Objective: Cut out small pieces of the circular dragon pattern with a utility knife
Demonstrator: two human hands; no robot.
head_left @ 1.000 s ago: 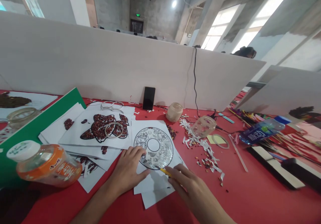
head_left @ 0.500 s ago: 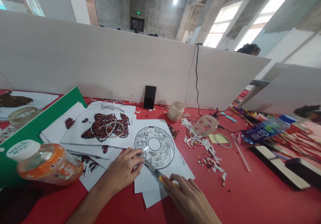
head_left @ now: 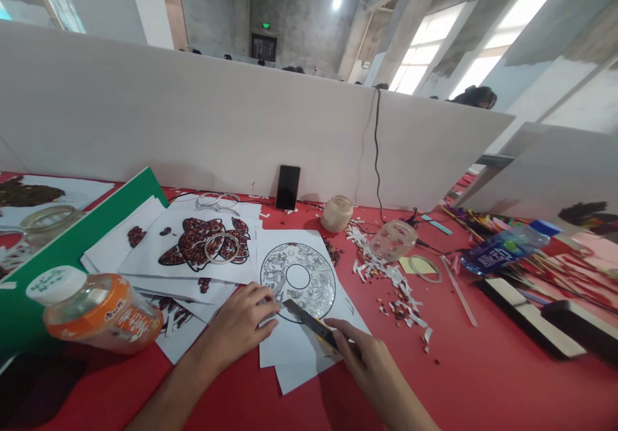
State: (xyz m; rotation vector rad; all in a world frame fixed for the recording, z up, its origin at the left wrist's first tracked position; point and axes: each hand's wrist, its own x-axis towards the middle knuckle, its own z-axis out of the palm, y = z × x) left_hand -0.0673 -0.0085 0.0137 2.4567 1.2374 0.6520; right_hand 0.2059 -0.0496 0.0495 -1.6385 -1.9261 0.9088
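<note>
In my right hand [head_left: 364, 357] is a utility knife [head_left: 316, 328] with a dark and yellow body, its blade pointing up and left over the lower edge of a round printed pattern [head_left: 309, 286]. That ring-shaped pattern, with fine black line drawings, a plain centre and a glossy right side, lies on white paper [head_left: 280, 350]. My left hand [head_left: 246, 318] rests at the paper's left side, fingers slightly bent and apart from the thumb, with fingertips by the ring's lower-left edge. Nothing shows between them. The blade is close to these fingertips, but a gap separates them.
Left are sheets with a dark bean-covered picture [head_left: 197, 244], an orange-labelled jar [head_left: 103, 312] and a green board [head_left: 140, 193]. A phone [head_left: 288, 186] leans on the white partition [head_left: 232, 122]. Glass jars [head_left: 337, 213], paper scraps [head_left: 396, 280] and a bottle [head_left: 512, 247] stand or lie rightward.
My right hand has turned the knife and moved slightly right, so the blade is now apart from my left fingertips. My left hand stays almost where it was.
</note>
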